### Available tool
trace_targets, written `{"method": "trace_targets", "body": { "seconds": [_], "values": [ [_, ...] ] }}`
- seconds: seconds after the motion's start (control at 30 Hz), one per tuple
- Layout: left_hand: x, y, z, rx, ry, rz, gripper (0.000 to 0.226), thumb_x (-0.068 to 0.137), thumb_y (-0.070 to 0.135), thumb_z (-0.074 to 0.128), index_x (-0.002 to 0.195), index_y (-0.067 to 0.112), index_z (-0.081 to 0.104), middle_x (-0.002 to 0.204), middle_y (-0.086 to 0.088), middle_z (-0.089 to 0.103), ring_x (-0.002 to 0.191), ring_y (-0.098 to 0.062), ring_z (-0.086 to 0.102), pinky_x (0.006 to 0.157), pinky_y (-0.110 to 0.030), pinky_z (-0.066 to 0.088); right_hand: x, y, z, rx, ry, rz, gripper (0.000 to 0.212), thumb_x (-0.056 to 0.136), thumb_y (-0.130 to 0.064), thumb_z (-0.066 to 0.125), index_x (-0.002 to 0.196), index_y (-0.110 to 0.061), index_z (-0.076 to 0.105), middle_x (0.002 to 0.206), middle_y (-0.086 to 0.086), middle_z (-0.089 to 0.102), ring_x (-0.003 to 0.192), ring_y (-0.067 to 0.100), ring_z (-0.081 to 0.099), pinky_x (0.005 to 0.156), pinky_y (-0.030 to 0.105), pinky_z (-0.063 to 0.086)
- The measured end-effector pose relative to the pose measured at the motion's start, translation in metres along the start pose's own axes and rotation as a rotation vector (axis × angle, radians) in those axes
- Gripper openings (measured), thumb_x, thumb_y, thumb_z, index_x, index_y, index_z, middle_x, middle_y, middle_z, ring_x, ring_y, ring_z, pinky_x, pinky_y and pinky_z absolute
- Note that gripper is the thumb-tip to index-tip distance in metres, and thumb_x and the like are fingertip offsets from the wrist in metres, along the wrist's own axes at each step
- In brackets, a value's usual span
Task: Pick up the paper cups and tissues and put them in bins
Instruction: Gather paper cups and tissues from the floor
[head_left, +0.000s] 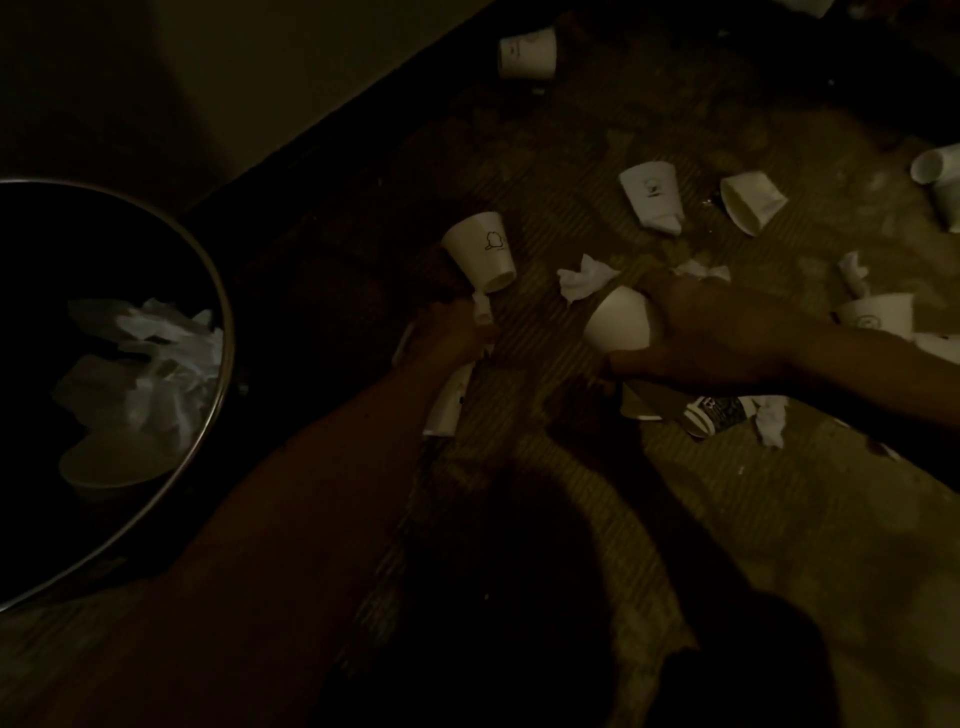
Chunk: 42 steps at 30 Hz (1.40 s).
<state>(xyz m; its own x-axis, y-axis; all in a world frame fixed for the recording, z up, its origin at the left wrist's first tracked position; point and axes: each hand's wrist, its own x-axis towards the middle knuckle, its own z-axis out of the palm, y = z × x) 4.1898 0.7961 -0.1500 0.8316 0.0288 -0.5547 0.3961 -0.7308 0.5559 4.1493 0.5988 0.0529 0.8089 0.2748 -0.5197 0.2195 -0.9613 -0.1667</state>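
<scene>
Paper cups (527, 53) and crumpled tissues (584, 278) litter the dim floor (779, 519).

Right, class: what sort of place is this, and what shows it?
Probably an indoor floor beside a wall, dimly lit and littered: a ribbed mat underfoot, paper cups and crumpled tissues strewn over it, and a round metal-rimmed bin at the left.

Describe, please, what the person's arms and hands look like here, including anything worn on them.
The left arm and right arm are bare to the frame edge, with no sleeves in view. The left hand and right hand wear no gloves. No watch, bracelet or ring can be made out, though the dim light could hide small items.
</scene>
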Motion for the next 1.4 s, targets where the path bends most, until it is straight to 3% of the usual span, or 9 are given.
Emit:
{"method": "trace_targets", "body": {
  "seconds": [0.13,0.2,0.3,0.4,0.6,0.83,1.13,1.3,1.4],
  "values": [
    [-0.006,0.011,0.004,-0.151,-0.021,0.065,0.044,0.099,0.04,0.048,0.133,0.011,0.054,0.125,-0.012,0.06,0.111,-0.03,0.058,0.099,-0.046,0.047,-0.001,0.0,0.0,-0.003,0.008,-0.007,0.083,0.082,-0.049,0.068,0.15,-0.023,0.027,0.153,0.008,0.034,0.137,0.025,0.033,0.089,0.022,0.026],
    [-0.013,0.021,0.006,-0.327,0.048,0.181,0.042,0.101,0.038,0.047,0.136,0.015,0.052,0.115,-0.003,0.058,0.098,-0.017,0.058,0.084,-0.027,0.05,0.0,0.003,0.001,-0.005,0.001,0.001,0.084,0.082,-0.05,0.068,0.15,-0.023,0.028,0.15,0.011,0.038,0.134,0.027,0.037,0.087,0.023,0.027],
    [-0.018,0.039,0.002,-0.423,0.132,0.276,0.024,0.1,0.031,0.053,0.095,0.012,0.066,0.085,0.001,0.066,0.066,-0.001,0.058,0.057,-0.017,0.044,0.002,0.01,0.002,0.061,0.027,0.058,0.087,0.078,-0.05,0.072,0.145,-0.015,0.03,0.141,0.014,0.045,0.122,0.027,0.048,0.083,0.03,0.037],
    [-0.022,0.06,-0.009,-0.474,0.157,0.322,0.03,0.098,0.026,0.057,0.069,0.018,0.058,0.066,0.007,0.061,0.056,0.002,0.058,0.054,-0.015,0.047,0.001,0.017,0.002,0.205,0.122,0.122,0.103,0.074,-0.054,0.073,0.148,-0.01,0.016,0.145,0.013,0.041,0.126,0.028,0.046,0.092,0.039,0.043],
    [-0.051,0.119,-0.04,-0.585,0.181,0.481,0.04,0.099,0.011,0.055,0.059,0.019,0.054,0.048,0.018,0.056,0.046,0.01,0.053,0.051,-0.01,0.04,0.003,0.022,-0.013,0.651,0.449,0.253,0.115,0.074,-0.06,0.071,0.153,-0.006,0.006,0.139,0.005,0.043,0.109,0.019,0.053,0.074,0.023,0.039],
    [-0.108,0.196,-0.154,-0.624,0.259,0.53,0.024,0.099,0.026,0.056,0.077,0.018,0.063,0.074,0.004,0.064,0.063,-0.004,0.062,0.049,-0.014,0.047,-0.001,-0.006,-0.067,1.163,0.571,0.366,0.103,0.083,-0.072,0.051,0.155,-0.01,0.011,0.15,0.013,0.036,0.128,0.034,0.046,0.106,0.046,0.041],
    [-0.233,0.136,-0.241,-0.372,0.48,0.575,0.025,0.095,0.022,0.061,0.081,0.002,0.067,0.065,0.003,0.066,0.06,-0.006,0.065,0.053,-0.02,0.052,-0.014,-0.147,-0.083,1.541,0.268,-0.042,0.072,0.095,-0.063,0.037,0.15,-0.018,0.029,0.137,0.008,0.052,0.12,0.029,0.055,0.105,0.046,0.044],
    [-0.283,0.046,-0.257,-0.418,0.656,0.445,0.03,0.095,0.022,0.061,0.066,0.014,0.063,0.049,0.009,0.061,0.044,0.001,0.057,0.04,-0.013,0.04,-0.017,-0.227,-0.051,1.51,0.155,-0.255,0.024,0.095,-0.036,0.04,0.099,-0.02,0.057,0.1,0.004,0.062,0.094,0.027,0.062,0.083,0.043,0.053],
    [-0.291,-0.019,-0.251,-0.45,0.745,0.306,0.04,0.094,0.029,0.063,0.055,0.019,0.066,0.048,0.011,0.062,0.042,0.002,0.057,0.038,-0.012,0.04,-0.012,-0.262,-0.022,1.306,0.037,-0.28,0.034,0.093,-0.039,0.045,0.12,-0.019,0.047,0.103,0.0,0.059,0.092,0.023,0.06,0.079,0.04,0.054]
  ]
}}
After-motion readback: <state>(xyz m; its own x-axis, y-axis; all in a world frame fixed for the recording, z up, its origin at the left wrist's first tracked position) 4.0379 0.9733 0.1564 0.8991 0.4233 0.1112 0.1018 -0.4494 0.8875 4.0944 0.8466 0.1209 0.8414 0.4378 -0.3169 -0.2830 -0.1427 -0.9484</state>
